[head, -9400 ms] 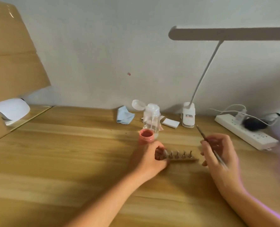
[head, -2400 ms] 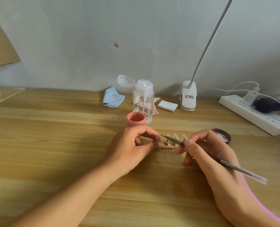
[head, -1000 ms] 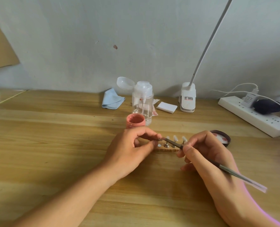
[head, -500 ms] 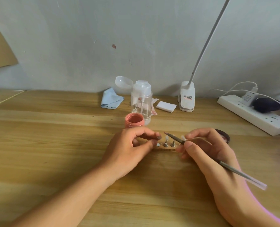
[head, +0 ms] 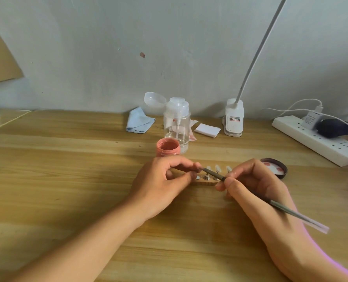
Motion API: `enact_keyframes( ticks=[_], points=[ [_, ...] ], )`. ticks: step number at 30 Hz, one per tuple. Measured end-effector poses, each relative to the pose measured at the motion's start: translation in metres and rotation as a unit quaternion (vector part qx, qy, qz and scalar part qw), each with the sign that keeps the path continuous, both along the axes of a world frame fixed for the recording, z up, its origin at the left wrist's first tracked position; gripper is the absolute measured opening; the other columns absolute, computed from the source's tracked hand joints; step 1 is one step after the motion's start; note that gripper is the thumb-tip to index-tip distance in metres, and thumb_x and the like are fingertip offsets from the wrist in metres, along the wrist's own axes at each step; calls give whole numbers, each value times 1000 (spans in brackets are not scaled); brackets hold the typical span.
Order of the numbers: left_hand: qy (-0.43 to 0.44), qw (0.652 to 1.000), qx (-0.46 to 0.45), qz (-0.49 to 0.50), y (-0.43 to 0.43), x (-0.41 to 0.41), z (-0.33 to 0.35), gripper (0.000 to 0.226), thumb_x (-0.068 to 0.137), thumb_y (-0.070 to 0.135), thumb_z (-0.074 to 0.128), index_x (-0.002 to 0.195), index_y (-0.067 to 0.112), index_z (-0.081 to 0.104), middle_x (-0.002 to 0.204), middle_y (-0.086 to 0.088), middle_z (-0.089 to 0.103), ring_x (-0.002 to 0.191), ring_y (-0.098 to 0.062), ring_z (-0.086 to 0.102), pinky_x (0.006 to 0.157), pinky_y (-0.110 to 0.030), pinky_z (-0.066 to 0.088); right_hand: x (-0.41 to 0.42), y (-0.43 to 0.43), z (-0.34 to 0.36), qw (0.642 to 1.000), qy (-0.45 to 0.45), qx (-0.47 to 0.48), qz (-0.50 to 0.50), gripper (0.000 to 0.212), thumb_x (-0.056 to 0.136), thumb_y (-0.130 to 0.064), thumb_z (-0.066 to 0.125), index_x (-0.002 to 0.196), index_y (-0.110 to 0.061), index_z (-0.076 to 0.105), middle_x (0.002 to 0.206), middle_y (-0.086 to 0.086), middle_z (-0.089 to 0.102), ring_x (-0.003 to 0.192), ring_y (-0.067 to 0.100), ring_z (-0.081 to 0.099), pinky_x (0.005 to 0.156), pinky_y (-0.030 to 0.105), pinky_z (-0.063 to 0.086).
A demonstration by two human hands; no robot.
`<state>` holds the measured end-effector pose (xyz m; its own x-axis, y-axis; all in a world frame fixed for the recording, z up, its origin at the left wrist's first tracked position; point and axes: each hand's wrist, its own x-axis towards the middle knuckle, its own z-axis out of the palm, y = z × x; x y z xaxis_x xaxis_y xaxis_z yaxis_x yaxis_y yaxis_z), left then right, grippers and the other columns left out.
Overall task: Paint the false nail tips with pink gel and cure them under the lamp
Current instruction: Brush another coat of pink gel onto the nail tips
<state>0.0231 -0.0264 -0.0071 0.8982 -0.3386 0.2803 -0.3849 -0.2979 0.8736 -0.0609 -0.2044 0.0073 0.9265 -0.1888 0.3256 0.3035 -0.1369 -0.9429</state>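
Observation:
A small wooden holder (head: pixel 206 182) lies on the desk with several clear false nail tips (head: pixel 217 168) standing on metal pegs. My left hand (head: pixel 165 184) pinches the holder's left end between thumb and forefinger. My right hand (head: pixel 256 188) grips a thin grey brush (head: pixel 213 174) like a pen; its tip reaches the leftmost nail, right by my left fingertips. An open jar of pink gel (head: pixel 167 147) stands just behind my left hand. Its dark lid (head: pixel 274 167) lies upturned to the right, smeared with pink inside.
Behind the jar stand a clear pump bottle (head: pixel 176 124), a blue cloth (head: pixel 139 121), white pads (head: pixel 207 130) and a clip lamp's base (head: pixel 233 118) against the wall. A white power strip (head: pixel 315 140) with plugs lies at the right.
The brush tip has moved left along the row to the leftmost nail. My left hand keeps its pinch on the holder. The view has barely shifted.

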Motion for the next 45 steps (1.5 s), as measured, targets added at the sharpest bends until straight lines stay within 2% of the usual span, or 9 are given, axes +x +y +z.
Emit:
enact_keyframes(
  ticks=[5, 14, 18, 20, 25, 31, 36, 39, 45],
  points=[
    [1, 1000, -5, 2, 0, 1, -1, 23, 87, 22, 75, 95, 44, 73, 90, 19, 74, 51, -2, 37, 58, -29, 33, 0, 0, 1, 1000, 2, 11, -10, 8, 88, -1, 64, 86, -6, 58, 77, 8, 75, 68, 18, 62, 65, 28, 48],
    [1, 1000, -4, -4, -1, 0, 0, 24, 88, 21, 74, 95, 44, 72, 96, 21, 73, 51, -2, 38, 59, -28, 35, 0, -1, 0, 1000, -7, 27, -11, 8, 90, -1, 61, 84, -6, 58, 75, 9, 74, 63, 8, 62, 60, 20, 48],
    [8, 999, -32, -6, -2, 1, 1, 18, 88, 15, 74, 89, 33, 75, 96, 18, 74, 68, -34, 60, 65, -38, 46, -2, -2, 2, 999, -13, 50, -15, 14, 93, -12, 59, 80, -17, 58, 76, 10, 74, 63, 11, 58, 63, 19, 50],
    [7, 999, -37, -6, -3, 1, 2, 18, 87, 13, 74, 86, 31, 75, 96, 17, 74, 79, -42, 64, 71, -47, 51, -3, 0, 4, 999, -6, 36, 5, 10, 88, -22, 62, 80, -19, 58, 80, 9, 75, 65, 13, 61, 66, 23, 51],
    [8, 999, -40, -1, -3, 0, 2, 17, 86, 14, 75, 86, 31, 75, 92, 17, 74, 67, -37, 58, 68, -37, 42, -2, 3, 1, 1000, -3, -12, 15, 10, 89, -5, 65, 85, -10, 58, 79, 4, 76, 65, 5, 62, 61, 21, 48],
    [2, 999, -36, 0, -4, -1, 5, 18, 87, 15, 75, 87, 33, 75, 94, 16, 74, 76, -43, 62, 70, -55, 49, -2, 2, 2, 1000, -10, -22, 12, 13, 90, -2, 63, 83, -11, 58, 78, 5, 75, 62, 7, 59, 59, 21, 47],
    [-1, 1000, -27, -1, -3, 0, 3, 21, 86, 16, 76, 87, 37, 73, 95, 18, 74, 76, -43, 61, 68, -52, 49, -4, 0, 3, 999, -13, 44, -1, 9, 91, -17, 62, 84, -16, 56, 78, 11, 75, 61, 14, 59, 61, 21, 52],
    [-6, 1000, -27, 0, -2, 1, 2, 22, 85, 16, 77, 87, 38, 73, 93, 18, 74, 59, -32, 48, 58, -41, 40, -5, 1, 4, 999, -6, 39, 6, 23, 83, -34, 62, 86, -13, 55, 79, 11, 76, 61, 16, 60, 64, 24, 53],
    [-9, 1000, -23, -4, -1, 2, 0, 22, 85, 19, 77, 89, 39, 73, 92, 20, 73, 56, -15, 40, 59, -33, 35, -3, 2, 3, 999, 12, 34, 3, 21, 86, -29, 60, 87, -10, 53, 77, 8, 76, 59, 13, 59, 62, 20, 52]
  ],
)
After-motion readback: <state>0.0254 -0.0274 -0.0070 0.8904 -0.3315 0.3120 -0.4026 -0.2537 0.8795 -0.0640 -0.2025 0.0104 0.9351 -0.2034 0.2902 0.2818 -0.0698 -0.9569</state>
